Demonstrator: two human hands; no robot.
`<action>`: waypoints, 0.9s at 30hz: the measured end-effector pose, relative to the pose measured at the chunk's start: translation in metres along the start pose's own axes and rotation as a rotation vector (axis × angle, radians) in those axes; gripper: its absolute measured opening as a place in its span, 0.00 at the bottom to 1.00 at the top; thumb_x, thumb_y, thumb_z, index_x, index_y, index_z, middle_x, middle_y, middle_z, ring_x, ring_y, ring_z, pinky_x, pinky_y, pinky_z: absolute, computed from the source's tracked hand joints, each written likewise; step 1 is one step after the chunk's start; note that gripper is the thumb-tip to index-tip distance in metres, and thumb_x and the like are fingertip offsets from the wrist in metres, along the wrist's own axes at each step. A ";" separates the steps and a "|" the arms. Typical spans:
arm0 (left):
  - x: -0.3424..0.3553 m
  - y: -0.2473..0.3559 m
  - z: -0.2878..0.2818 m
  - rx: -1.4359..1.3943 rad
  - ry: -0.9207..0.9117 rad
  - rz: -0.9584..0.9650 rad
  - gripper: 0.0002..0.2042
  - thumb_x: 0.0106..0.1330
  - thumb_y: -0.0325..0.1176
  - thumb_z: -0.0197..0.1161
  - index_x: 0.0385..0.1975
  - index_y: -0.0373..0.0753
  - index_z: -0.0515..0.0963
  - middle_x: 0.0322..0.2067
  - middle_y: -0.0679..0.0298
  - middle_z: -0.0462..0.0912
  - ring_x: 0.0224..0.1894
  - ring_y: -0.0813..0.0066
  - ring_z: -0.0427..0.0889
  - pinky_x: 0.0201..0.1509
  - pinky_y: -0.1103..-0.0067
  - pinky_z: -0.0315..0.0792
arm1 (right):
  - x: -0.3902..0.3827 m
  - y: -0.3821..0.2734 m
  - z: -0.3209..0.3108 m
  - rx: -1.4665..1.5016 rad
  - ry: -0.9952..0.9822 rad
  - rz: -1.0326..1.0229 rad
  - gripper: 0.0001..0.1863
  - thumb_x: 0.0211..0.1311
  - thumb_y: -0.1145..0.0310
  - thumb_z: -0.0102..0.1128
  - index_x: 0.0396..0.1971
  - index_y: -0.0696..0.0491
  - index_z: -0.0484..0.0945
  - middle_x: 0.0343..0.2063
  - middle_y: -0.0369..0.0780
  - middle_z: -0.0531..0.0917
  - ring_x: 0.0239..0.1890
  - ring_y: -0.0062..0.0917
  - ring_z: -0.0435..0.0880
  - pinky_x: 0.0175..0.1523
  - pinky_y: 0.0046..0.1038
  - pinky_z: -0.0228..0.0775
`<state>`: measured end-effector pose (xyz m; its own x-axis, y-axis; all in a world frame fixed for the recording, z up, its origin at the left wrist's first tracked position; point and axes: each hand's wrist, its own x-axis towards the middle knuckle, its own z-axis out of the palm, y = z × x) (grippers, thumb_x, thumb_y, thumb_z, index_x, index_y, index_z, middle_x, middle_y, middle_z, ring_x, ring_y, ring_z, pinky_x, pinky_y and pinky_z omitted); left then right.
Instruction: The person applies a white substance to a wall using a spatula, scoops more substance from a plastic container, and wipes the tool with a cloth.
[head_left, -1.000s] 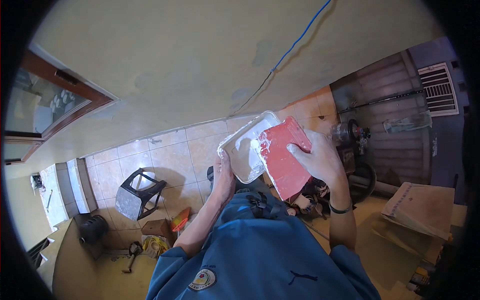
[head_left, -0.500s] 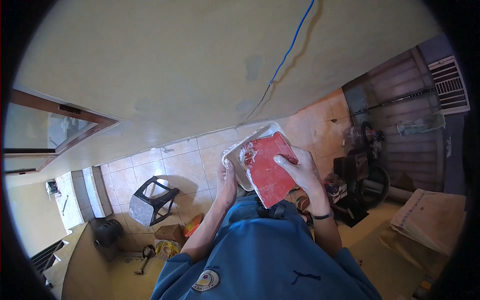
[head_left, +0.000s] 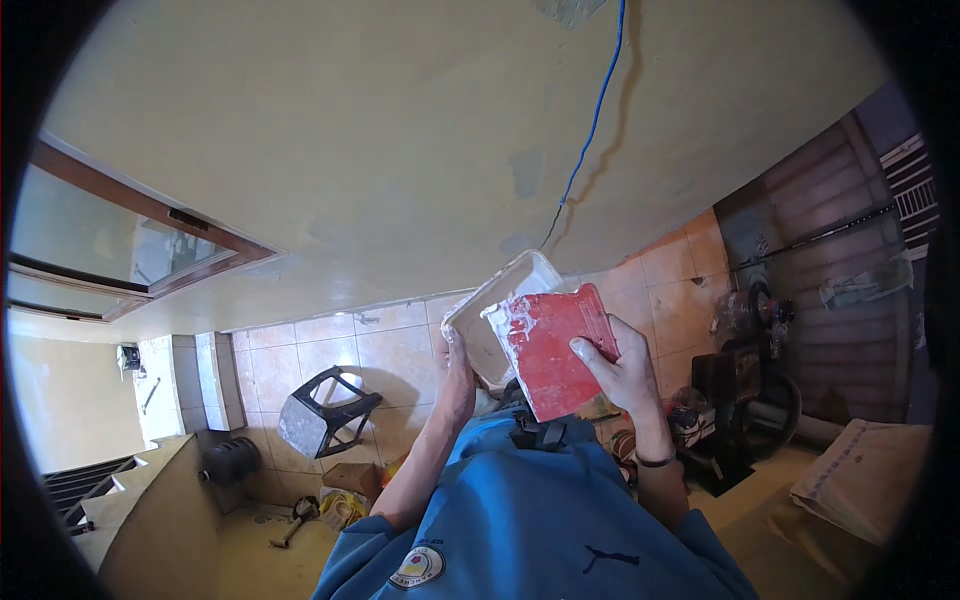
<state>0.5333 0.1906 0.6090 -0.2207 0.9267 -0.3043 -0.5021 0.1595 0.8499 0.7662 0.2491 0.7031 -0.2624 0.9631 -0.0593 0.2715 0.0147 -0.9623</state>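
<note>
The person's right hand (head_left: 625,365) is grasping a flat red board (head_left: 555,350) smeared with white paste, fingers curled over its right edge, while the left hand (head_left: 458,375) is gripping the near left side of a white tub (head_left: 490,310). The board is lying against the tub's open mouth, in front of the chest. Farther off, a dark stool (head_left: 325,410) is standing on the tiled floor (head_left: 390,345) to the left, below a yellowish wall (head_left: 400,150) with a blue cable (head_left: 590,130) running down it.

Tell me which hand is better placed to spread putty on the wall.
Right. The right hand holds the red trowel, its smeared edge nearest the wall. The left hand is occupied supporting the white tray from below.
</note>
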 end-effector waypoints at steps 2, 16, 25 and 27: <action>0.001 0.000 0.000 -0.024 0.012 0.024 0.33 0.83 0.60 0.42 0.73 0.37 0.62 0.67 0.56 0.72 0.69 0.66 0.74 0.72 0.67 0.71 | 0.000 -0.001 -0.001 -0.013 -0.014 0.005 0.11 0.69 0.70 0.69 0.45 0.61 0.83 0.33 0.37 0.87 0.34 0.15 0.81 0.41 0.24 0.76; 0.005 0.004 -0.031 -0.059 0.035 -0.080 0.36 0.81 0.63 0.41 0.74 0.37 0.61 0.67 0.56 0.72 0.67 0.66 0.75 0.70 0.66 0.73 | -0.023 0.012 0.040 -0.085 0.184 -0.059 0.08 0.69 0.71 0.69 0.38 0.61 0.82 0.27 0.38 0.85 0.28 0.16 0.77 0.35 0.26 0.72; 0.040 0.004 -0.097 -0.054 -0.043 -0.116 0.28 0.83 0.55 0.48 0.70 0.39 0.69 0.58 0.63 0.79 0.58 0.76 0.79 0.58 0.75 0.77 | -0.004 -0.045 0.118 -0.641 0.164 -0.173 0.09 0.66 0.70 0.71 0.35 0.60 0.82 0.25 0.49 0.83 0.22 0.33 0.81 0.32 0.33 0.73; 0.043 -0.001 -0.111 -0.029 -0.067 -0.139 0.28 0.84 0.54 0.48 0.70 0.39 0.68 0.58 0.64 0.79 0.58 0.76 0.78 0.58 0.75 0.77 | 0.004 -0.046 0.133 -0.575 0.131 -0.052 0.10 0.66 0.68 0.71 0.35 0.59 0.82 0.25 0.51 0.82 0.22 0.36 0.81 0.32 0.33 0.73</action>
<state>0.4315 0.1922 0.5471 -0.0922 0.9171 -0.3878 -0.5480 0.2784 0.7888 0.6296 0.2166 0.7123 -0.1821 0.9819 0.0521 0.7292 0.1704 -0.6627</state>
